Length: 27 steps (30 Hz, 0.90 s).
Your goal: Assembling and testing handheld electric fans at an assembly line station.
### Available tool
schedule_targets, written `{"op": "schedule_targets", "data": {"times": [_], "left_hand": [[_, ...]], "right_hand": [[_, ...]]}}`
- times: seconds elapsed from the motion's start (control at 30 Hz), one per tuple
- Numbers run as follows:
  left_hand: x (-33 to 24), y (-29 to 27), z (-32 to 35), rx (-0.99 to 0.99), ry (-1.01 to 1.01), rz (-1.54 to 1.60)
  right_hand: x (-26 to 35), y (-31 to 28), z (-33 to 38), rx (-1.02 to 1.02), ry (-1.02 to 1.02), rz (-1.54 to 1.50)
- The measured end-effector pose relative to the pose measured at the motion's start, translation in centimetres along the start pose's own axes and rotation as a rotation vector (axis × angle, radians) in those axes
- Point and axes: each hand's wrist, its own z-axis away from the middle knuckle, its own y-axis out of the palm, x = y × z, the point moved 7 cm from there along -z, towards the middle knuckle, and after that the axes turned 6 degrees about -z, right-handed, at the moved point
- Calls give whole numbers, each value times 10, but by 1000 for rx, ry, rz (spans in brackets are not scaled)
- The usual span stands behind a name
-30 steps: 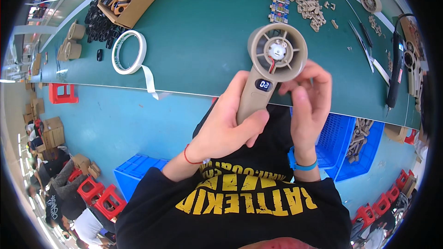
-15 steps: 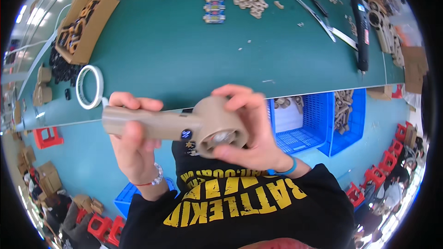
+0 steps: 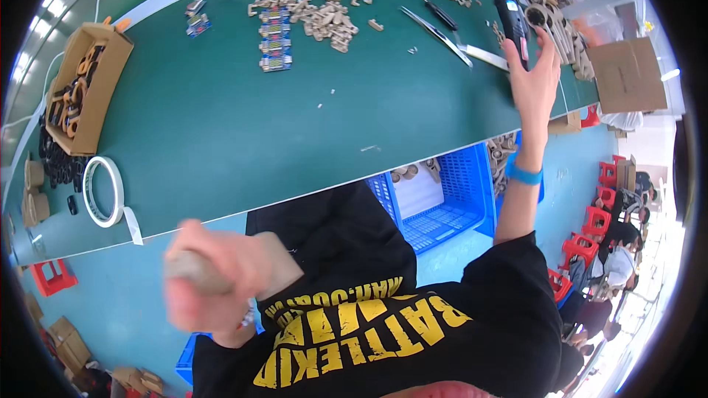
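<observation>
My left hand (image 3: 234,262), smeared by motion, is closed around a beige handheld fan housing (image 3: 280,264) in front of the table's near edge. One end of the housing points at the camera and the other sticks out to the right of the fingers. At the right side of the table, my right hand (image 3: 537,87) reaches over a black electric screwdriver (image 3: 509,11). Thumb and fingers are apart, on either side of the tool's body, and no firm grip shows. The lower end of the screwdriver is hidden behind the hand.
Beige clips (image 3: 332,26) and a strip of blue batteries (image 3: 276,44) lie on the green table. Tweezers (image 3: 435,33) lie left of the screwdriver. A cardboard box (image 3: 110,66) and tape roll (image 3: 103,191) are at left, beige housings (image 3: 564,37) at right, blue crates (image 3: 442,232) below.
My right hand has let go of the fan housing and moved far right to the screwdriver. My left hand has lowered the housing and turned it end-on. The view has shifted rightward.
</observation>
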Motion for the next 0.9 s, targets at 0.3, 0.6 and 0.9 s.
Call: {"op": "schedule_targets", "data": {"times": [0.3,0.6,0.9], "left_hand": [[48,16,8,380,-202,-648],[55,26,-8,428,-118,-706],[52,12,5,312,-76,-633]], "right_hand": [[-54,41,-19,392,258,-576],[171,1,27,658,222,-2358],[214,27,39,451,64,-2019]]}}
